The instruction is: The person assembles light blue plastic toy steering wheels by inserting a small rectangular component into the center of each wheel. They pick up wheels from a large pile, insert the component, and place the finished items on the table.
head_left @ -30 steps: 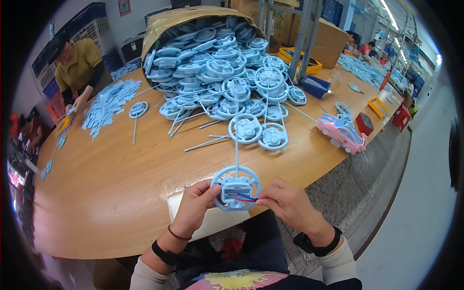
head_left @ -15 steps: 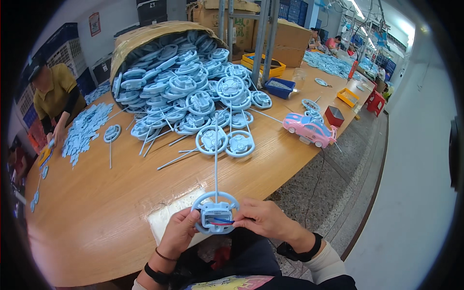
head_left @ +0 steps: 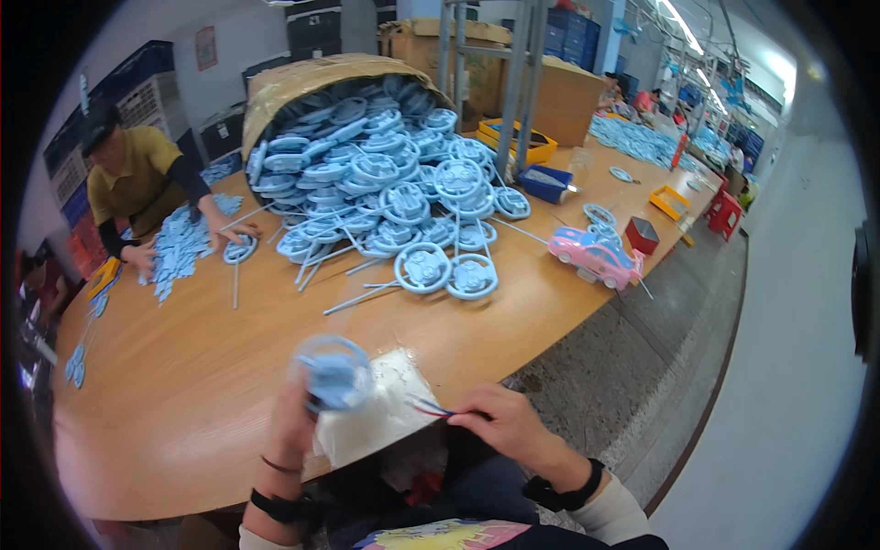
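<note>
One wooden table (head_left: 183, 394) borders grey floor (head_left: 591, 380), left hand (head_left: 291, 429) apparently gripping a blurred wheel (head_left: 337, 380), right hand (head_left: 502, 423) pinching wires (head_left: 439, 412).

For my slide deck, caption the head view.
Left hand holds a blurred blue steering wheel; right hand pinches red and blue wires.

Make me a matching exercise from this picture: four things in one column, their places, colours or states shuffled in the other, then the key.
1. toy car
2. wires
3. blurred wheel
4. front carton

A. gripped by the left hand
B. tipped over, full of light-blue wheels
C. pink and blue
D. pinched in the right hand

Pairs: 1-C, 2-D, 3-A, 4-B
</note>
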{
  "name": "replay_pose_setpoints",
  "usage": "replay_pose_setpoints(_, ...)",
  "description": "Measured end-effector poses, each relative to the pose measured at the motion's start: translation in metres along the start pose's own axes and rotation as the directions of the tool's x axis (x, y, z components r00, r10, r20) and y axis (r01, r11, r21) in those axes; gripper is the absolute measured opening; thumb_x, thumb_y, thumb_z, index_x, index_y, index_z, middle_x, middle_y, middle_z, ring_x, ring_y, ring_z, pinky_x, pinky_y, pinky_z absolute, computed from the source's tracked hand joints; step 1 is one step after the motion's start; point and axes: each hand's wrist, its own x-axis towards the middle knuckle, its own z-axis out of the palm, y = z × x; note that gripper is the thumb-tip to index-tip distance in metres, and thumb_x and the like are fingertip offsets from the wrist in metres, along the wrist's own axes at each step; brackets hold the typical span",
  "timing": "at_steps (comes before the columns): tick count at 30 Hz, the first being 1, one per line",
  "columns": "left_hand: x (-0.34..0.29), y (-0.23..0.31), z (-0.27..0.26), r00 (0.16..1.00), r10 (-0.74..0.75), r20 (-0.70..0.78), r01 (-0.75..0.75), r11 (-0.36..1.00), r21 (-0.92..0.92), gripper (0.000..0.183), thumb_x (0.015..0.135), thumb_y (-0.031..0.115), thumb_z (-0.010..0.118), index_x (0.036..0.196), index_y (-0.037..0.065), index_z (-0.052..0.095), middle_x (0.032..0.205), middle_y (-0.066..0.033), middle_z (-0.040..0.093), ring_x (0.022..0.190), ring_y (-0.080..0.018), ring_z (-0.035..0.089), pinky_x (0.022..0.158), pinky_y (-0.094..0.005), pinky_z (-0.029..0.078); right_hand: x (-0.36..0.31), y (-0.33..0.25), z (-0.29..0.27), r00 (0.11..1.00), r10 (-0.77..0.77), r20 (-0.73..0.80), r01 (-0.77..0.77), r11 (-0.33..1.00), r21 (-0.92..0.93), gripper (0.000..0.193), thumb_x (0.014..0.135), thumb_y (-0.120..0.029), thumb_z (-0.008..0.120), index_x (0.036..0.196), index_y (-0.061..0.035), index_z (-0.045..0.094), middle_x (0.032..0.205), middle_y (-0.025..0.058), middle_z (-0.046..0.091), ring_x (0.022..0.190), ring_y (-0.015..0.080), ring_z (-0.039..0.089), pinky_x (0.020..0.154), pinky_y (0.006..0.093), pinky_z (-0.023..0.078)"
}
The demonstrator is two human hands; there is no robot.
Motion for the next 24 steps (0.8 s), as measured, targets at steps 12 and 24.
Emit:
replay_pose_setpoints(12, 0.161, -0.012, 0.059, 0.704, 0.339, 0.624, -0.594, -0.2, 0.779, 0.039, 0.075, 0.013, 0.06, 0.112, 0.002, 0.054, 0.116, -0.0171, 0.052, 0.117, -0.0336, 0.044, 0.097, -0.0383, 0.038, -0.015, 0.015, -0.039, 0.963, 0.269, -0.033, -0.266, 0.961, 0.07, 0.013, 0.076, -0.01, 0.069, 0.081, -0.0001, 0.062, 0.073, 0.0083, 0.057, 0.062, 0.0156, 0.056, 0.058, 0.0264, 0.045)
replay_pose_setpoints(24, 0.096, 0.004, 0.117, 0.429, 0.085, 0.9, -0.866, -0.244, 0.436, 0.018, 0.079, 0.008, 0.049, 0.097, 0.003, 0.049, 0.085, -0.0133, 0.053, 0.085, -0.0278, 0.056, 0.074, -0.0386, 0.046, 0.036, 0.029, -0.031, 0.925, 0.29, -0.246, -0.323, 0.94, -0.109, 0.026, 0.073, -0.007, 0.07, 0.096, 0.0012, 0.061, 0.065, 0.0037, 0.051, 0.056, 0.01, 0.046, 0.053, 0.0258, 0.041)
